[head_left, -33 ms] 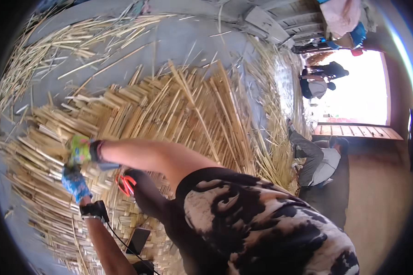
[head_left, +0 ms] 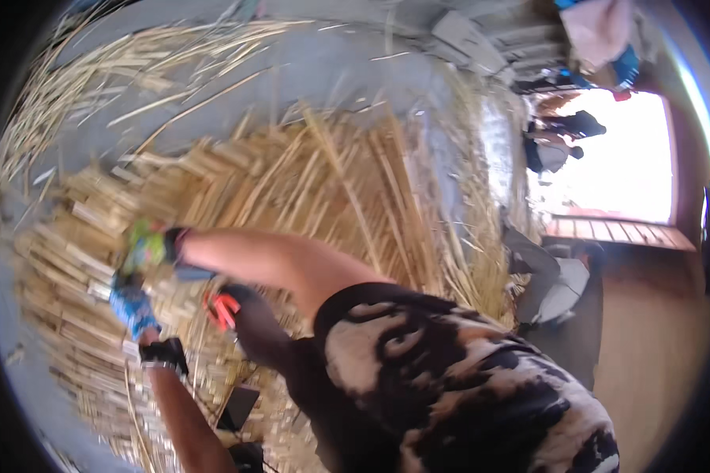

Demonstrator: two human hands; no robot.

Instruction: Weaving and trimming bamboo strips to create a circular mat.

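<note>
Right hand over woven mat, red tool beside dark-clad leg

Woven mat blurrier; whole view slightly shifted.

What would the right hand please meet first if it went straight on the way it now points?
The right hand would probably meet the pale strips just ahead of it, though blur leaves their height and depth unclear.
</note>
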